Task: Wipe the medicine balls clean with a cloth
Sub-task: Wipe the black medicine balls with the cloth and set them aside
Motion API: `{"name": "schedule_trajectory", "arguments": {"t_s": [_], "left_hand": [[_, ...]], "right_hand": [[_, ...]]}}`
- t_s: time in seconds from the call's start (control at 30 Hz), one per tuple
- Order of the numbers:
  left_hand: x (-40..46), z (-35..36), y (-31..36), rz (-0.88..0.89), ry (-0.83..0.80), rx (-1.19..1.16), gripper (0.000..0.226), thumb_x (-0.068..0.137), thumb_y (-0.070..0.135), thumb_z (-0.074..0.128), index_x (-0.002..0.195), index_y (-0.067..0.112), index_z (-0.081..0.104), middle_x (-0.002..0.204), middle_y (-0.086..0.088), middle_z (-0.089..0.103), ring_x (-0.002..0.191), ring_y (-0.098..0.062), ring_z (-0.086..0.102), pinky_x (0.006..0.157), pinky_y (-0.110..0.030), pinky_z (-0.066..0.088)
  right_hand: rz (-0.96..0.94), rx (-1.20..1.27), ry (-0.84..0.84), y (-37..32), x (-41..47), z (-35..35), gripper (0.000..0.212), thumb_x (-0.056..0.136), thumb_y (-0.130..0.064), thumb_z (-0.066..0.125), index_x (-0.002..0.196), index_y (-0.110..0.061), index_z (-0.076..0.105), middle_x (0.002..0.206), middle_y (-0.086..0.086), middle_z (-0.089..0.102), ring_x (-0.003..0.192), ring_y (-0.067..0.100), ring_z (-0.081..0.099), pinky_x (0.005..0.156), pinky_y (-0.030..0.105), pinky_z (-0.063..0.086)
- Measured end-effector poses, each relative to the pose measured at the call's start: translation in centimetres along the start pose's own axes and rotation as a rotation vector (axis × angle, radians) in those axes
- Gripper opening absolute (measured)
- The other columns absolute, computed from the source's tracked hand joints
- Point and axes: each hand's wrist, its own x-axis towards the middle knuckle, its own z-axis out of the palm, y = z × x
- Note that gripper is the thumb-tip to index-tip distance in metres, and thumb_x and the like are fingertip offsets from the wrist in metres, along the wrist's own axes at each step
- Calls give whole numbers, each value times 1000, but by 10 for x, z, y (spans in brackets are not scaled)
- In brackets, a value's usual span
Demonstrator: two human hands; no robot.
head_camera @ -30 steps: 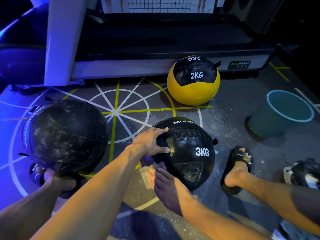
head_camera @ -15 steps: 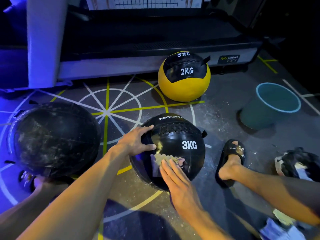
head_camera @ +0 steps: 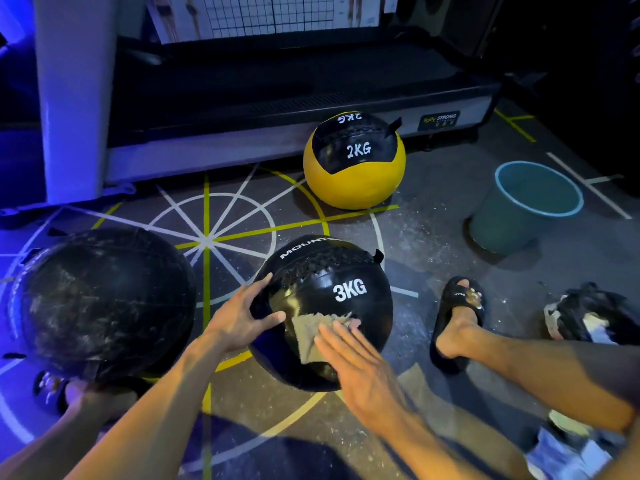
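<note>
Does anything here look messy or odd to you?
Yes. The big black ball on the left is streaked with whitish scuffs, unlike the shiny 3KG ball that the right hand wipes with the cloth. Pale specks also litter the floor between the balls and the bucket.

The 2KG ball (head_camera: 354, 161) lies behind the 3KG ball (head_camera: 322, 306); bucket (head_camera: 526, 206) right.
</note>
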Motion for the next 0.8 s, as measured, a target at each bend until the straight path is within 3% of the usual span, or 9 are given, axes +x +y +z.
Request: {"name": "schedule_trajectory", "arguments": {"t_s": [0.13, 0.23, 0.27, 0.33, 0.4, 0.5, 0.6, 0.67, 0.8], "left_hand": [[-12, 6, -15, -3, 19, -81, 106, 70, 86, 56, 160, 44, 19, 157, -4, 38, 142, -26, 40, 115, -45, 38], [-16, 10, -17, -12, 45, -103, 113, 65, 93, 54, 160, 41, 20, 160, -3, 36, 143, -25, 39, 116, -46, 38], [-17, 12, -19, -10, 53, -111, 118, 62, 98, 52, 161, 40, 21, 159, -2, 37, 142, -24, 40, 116, -45, 39], [-23, 13, -24, -12, 63, -111, 122, 60, 100, 50, 160, 38, 22, 158, -2, 38, 141, -23, 41, 115, -45, 40], [-29, 15, -32, -11, 66, -105, 120, 62, 99, 51, 160, 37, 21, 159, -2, 39, 142, -23, 41, 115, -45, 40], [-39, 11, -46, -1, 82, -67, 120, 64, 97, 50, 160, 32, 23, 159, -2, 40, 144, -19, 40, 116, -40, 36], [-46, 3, -41, 110, 164, -10, 114, 69, 95, 48, 160, 29, 29, 163, 4, 32, 147, -8, 29, 119, -31, 26], [-43, 0, -19, 192, 236, -54, 97, 76, 86, 53, 158, 38, 30, 163, 15, 26, 148, -1, 23, 119, -30, 22], [-25, 11, 6, 207, 250, 7, 94, 78, 88, 46, 158, 42, 28, 166, 14, 23, 153, -11, 18, 122, -36, 18]], "right_hand": [[169, 168, 126, 23, 3, -3, 54, 99, 1, 48, 150, -18, 49, 160, -5, 40, 152, 14, 30, 121, 40, 32], [458, 397, 279, 6, 17, 2, 57, 102, 2, 50, 151, -26, 45, 162, -13, 35, 151, 3, 26, 120, 21, 31], [572, 455, 348, 0, 23, 3, 57, 102, 1, 50, 151, -29, 44, 161, -14, 34, 150, 1, 27, 118, 23, 34], [706, 493, 451, -14, 32, 6, 58, 100, 3, 51, 150, -28, 44, 160, -10, 37, 147, 11, 39, 113, 33, 44], [582, 416, 428, -30, 27, 15, 61, 98, 6, 54, 152, -22, 44, 163, -5, 35, 149, 21, 38, 114, 29, 43], [397, 390, 231, -37, 12, 20, 63, 101, 2, 51, 156, -25, 38, 166, -16, 25, 155, 10, 19, 125, 29, 24], [388, 355, 173, -38, 8, 21, 65, 101, -1, 49, 158, -28, 33, 167, -23, 17, 156, 9, 14, 125, 35, 24], [372, 305, 182, -44, 10, 23, 66, 99, -1, 49, 158, -26, 34, 167, -18, 19, 156, 12, 17, 124, 38, 27], [259, 165, 192, -47, 10, 20, 62, 95, -3, 46, 155, -19, 42, 165, -5, 33, 155, 18, 23, 123, 39, 30]]}}
